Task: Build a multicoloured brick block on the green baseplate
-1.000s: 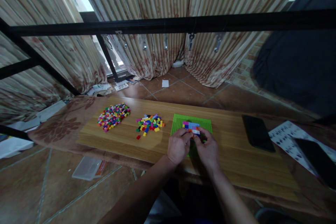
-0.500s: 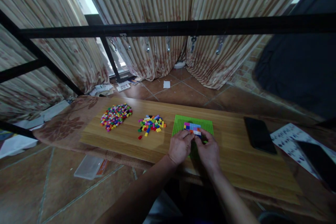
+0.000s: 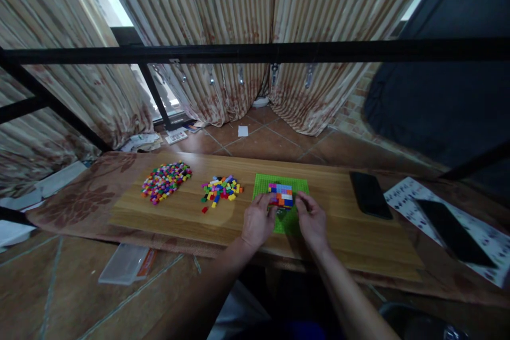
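Observation:
A multicoloured block of toy bricks (image 3: 282, 192), with purple, blue, orange and white pieces on top, is over the green studded baseplate (image 3: 300, 185). Whether it is fixed to the plate I cannot tell. My left hand (image 3: 257, 220) is curled against the block's left front side, thumb and fingers gripping it there. Just off its right edge is my right hand (image 3: 313, 220), fingers bent and thumb close to the forefinger in a pinch; whatever is between them is too small to make out.
Loose bricks form a small pile (image 3: 221, 189) left of the baseplate and a larger pile (image 3: 166, 180) farther left. A black phone (image 3: 370, 195) lies right on the wooden board (image 3: 338, 247). Beyond it are a printed sheet (image 3: 408, 188) and another dark device (image 3: 454, 231). A black rail (image 3: 223, 54) crosses behind.
My right hand has drawn away from the brick block to its right, uncovering more of the top. My left hand stays at the block's left side. The camera view has shifted.

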Motion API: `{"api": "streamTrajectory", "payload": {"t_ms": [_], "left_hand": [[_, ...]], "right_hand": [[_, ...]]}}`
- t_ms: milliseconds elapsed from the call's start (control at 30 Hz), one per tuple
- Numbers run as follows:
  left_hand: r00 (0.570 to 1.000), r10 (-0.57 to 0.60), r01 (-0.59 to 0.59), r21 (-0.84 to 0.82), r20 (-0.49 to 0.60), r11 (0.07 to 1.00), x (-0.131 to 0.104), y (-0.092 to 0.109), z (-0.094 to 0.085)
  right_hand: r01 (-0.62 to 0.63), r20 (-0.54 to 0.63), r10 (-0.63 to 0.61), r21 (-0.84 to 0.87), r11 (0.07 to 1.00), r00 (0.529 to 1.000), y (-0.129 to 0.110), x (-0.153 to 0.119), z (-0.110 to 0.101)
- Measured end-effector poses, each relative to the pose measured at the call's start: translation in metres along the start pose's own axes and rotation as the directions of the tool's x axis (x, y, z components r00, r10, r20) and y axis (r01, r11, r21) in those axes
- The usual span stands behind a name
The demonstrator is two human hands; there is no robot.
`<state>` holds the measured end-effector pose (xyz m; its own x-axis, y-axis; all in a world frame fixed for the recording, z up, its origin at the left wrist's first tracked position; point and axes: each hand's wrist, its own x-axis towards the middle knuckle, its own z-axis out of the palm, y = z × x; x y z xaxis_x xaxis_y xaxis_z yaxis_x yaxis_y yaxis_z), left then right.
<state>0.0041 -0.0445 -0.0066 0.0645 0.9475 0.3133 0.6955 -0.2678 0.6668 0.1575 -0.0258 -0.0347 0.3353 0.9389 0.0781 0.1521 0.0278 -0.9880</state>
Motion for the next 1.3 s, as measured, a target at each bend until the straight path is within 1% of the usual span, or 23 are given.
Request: {"api": "streamTrajectory", "payload": {"t_ms": [67,133,233,400,533,633,733,967,1067,1167,1233,1300], "left_hand": [[0.999,-0.029,0.029,-0.01,-0.021,1.0,0.0,0.002,-0.002],[0.999,-0.044,0.044,0.0,-0.028,0.999,0.002,0.005,-0.003],[0.997,-0.069,0.07,0.027,-0.022,0.997,0.008,0.008,-0.001],[0.993,-0.121,0.121,0.039,-0.001,0.992,0.013,0.011,0.003],[0.988,-0.154,0.154,0.016,-0.009,0.988,0.013,0.012,0.005],[0.987,-0.164,0.164,0.005,-0.003,0.986,0.013,0.012,0.006],[0.987,-0.161,0.161,0.008,0.009,0.987,0.012,0.012,0.007],[0.99,-0.14,0.14,0.037,0.013,0.989,0.012,0.011,0.007],[0.993,-0.114,0.114,0.033,-0.001,0.993,0.008,0.012,0.004],[0.992,-0.11,0.11,-0.002,-0.06,0.994,-0.002,0.01,-0.003],[0.987,-0.135,0.133,-0.028,-0.088,0.991,-0.01,0.005,-0.011],[0.982,-0.165,0.161,-0.044,-0.096,0.986,-0.02,-0.004,-0.022]], "right_hand": [[-0.023,-0.041,0.023,0.0,1.0,0.999,0.003,0.002,-0.004],[-0.032,-0.053,0.031,-0.007,0.999,0.998,0.004,0.003,-0.006],[-0.041,-0.024,0.04,-0.022,0.999,0.999,0.0,0.002,-0.003],[-0.044,0.036,0.047,-0.071,0.996,0.998,-0.007,-0.002,0.01],[-0.076,0.027,0.08,-0.127,0.989,0.996,-0.007,0.0,0.015],[-0.177,0.0,0.177,-0.068,0.982,0.984,-0.009,0.003,0.016],[-0.283,0.019,0.282,0.016,0.959,0.959,-0.013,0.007,0.018],[-0.321,0.023,0.321,0.038,0.946,0.947,-0.018,0.012,0.018],[-0.337,0.038,0.336,0.032,0.941,0.941,-0.02,0.011,0.015],[-0.326,0.036,0.324,0.044,0.944,0.945,-0.022,0.006,0.009],[-0.318,0.016,0.318,0.081,0.945,0.948,-0.021,0.001,0.002],[-0.32,-0.019,0.325,0.129,0.939,0.946,-0.02,-0.005,-0.007]]}}
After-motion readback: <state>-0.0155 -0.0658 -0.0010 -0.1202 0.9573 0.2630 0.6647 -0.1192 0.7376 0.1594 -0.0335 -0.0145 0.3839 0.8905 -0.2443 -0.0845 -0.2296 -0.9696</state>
